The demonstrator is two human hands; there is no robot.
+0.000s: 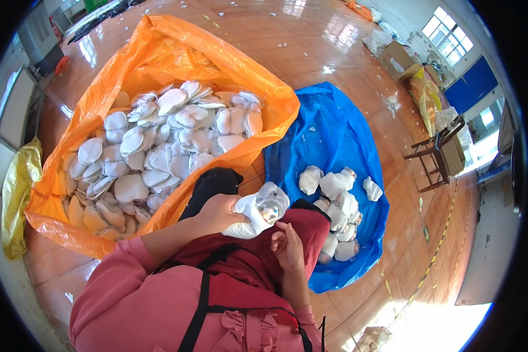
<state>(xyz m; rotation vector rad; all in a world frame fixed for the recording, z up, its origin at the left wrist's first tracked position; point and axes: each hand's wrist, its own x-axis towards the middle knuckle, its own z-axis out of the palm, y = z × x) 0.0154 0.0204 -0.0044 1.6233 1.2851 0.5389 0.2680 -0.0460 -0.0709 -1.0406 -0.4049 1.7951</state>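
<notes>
White bundle (244,219), head view, lies just six o'clock of centre, gripped in the left hand (218,214); right hand (288,247) loosely half-open close by at five o'clock, orange sack (234,67) of pale pads (132,189) at ten, blue sack (325,129) of similar bundles (336,185) at three.

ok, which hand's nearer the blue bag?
Right. The right hand is over the lap, just left of the blue bag; the left hand, holding a white bundle, is farther left, near the orange bag.
</notes>
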